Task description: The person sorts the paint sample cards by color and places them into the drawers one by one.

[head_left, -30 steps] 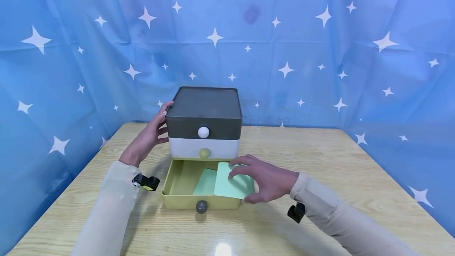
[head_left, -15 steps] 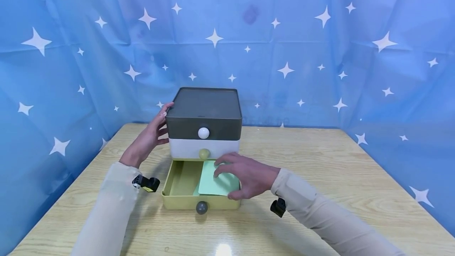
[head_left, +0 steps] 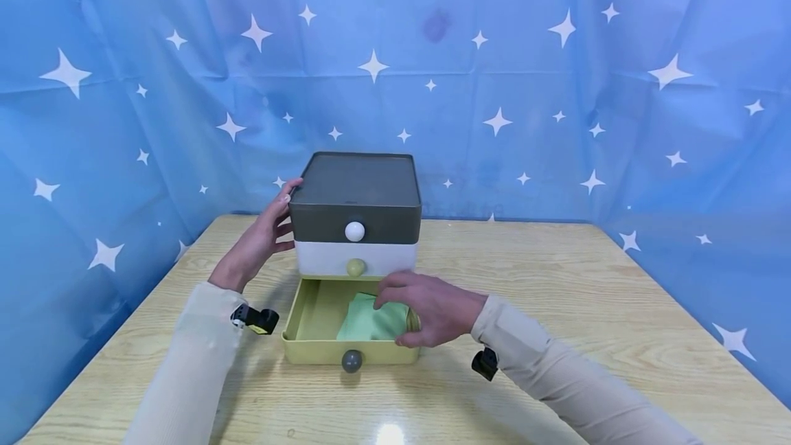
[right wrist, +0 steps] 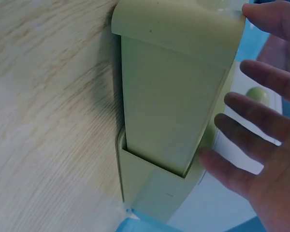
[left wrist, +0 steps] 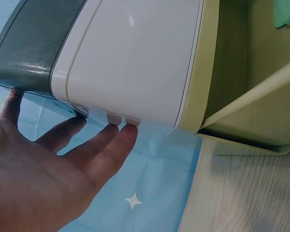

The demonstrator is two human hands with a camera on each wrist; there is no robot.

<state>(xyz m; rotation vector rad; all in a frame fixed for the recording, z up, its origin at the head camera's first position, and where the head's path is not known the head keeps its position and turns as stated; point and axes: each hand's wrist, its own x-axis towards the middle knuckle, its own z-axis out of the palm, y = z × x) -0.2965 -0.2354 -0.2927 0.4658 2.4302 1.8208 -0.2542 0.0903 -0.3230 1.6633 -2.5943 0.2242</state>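
Observation:
A small three-tier desktop drawer unit (head_left: pixel 355 180) stands on the table, dark grey on top, white in the middle, olive-yellow below. Its bottom drawer (head_left: pixel 309 351) is pulled out. Thin light green sheets (head_left: pixel 371 321) lie overlapping inside, toward the drawer's right half. My right hand (head_left: pixel 429 307) hovers at the drawer's right wall, fingers spread and holding nothing, thumb right at the front corner. In the right wrist view the spread fingers (right wrist: pixel 251 108) show beside the drawer side. My left hand (head_left: pixel 256 242) rests its fingertips against the unit's left side, also seen in the left wrist view.
Round knobs mark the tiers: a white knob (head_left: pixel 355 231), a yellow-green knob (head_left: pixel 356 267) and a grey knob (head_left: pixel 351 361) on the pulled-out drawer. The wooden table (head_left: pixel 525 259) extends to both sides. A blue star-printed curtain (head_left: pixel 494 88) hangs behind and around it.
My right hand has moved left over the drawer and let go of a light green sheet, which has dropped onto the other inside. My left hand has stayed on the unit.

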